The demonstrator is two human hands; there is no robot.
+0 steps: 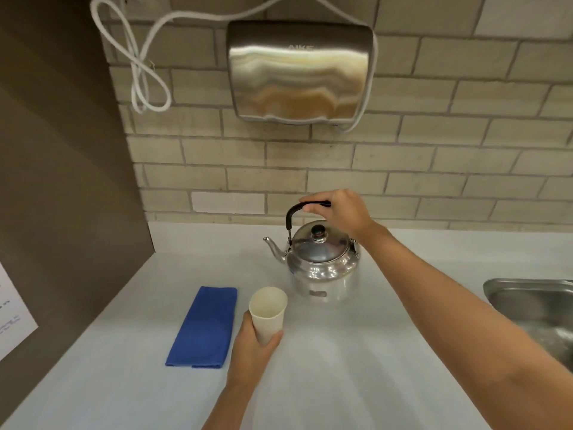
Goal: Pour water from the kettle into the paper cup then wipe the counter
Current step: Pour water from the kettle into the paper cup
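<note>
A shiny steel kettle (321, 262) with a black handle stands upright on the white counter (356, 352), its spout pointing left. My right hand (338, 209) is closed around the top of the handle. In front of the kettle, my left hand (252, 346) grips the lower part of a white paper cup (269, 308), which tilts slightly and looks empty inside. A folded blue cloth (204, 327) lies flat on the counter just left of the cup.
A steel sink (533, 308) sits at the right edge of the counter. A metal hand dryer (299, 72) with a looped white cord (139, 63) hangs on the tiled wall above. A dark panel (62, 181) bounds the counter on the left.
</note>
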